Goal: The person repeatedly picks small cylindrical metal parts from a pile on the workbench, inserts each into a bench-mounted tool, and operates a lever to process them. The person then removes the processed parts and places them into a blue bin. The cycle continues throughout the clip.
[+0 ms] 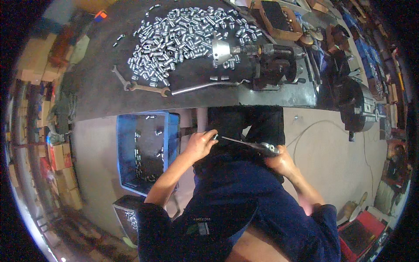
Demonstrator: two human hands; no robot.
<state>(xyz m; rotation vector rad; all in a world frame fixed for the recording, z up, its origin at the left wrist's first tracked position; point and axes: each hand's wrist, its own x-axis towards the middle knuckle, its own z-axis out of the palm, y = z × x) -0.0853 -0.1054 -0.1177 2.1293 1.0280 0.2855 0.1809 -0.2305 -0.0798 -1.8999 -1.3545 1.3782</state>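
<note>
My left hand is closed on a small shiny metal sleeve, pinched at the fingertips above my lap. In my right hand is an air blow gun with a long thin nozzle. Its tip points left at the sleeve, with a short gap between them. Fingers partly cover the gun's grip. Ahead on the dark workbench lies a large heap of similar metal sleeves.
A bench fixture with a metal lever stands near the bench's front edge, beside wrenches. A blue crate holding several sleeves is at left. A dark bin sits below it. A thin hose loops across the floor at right.
</note>
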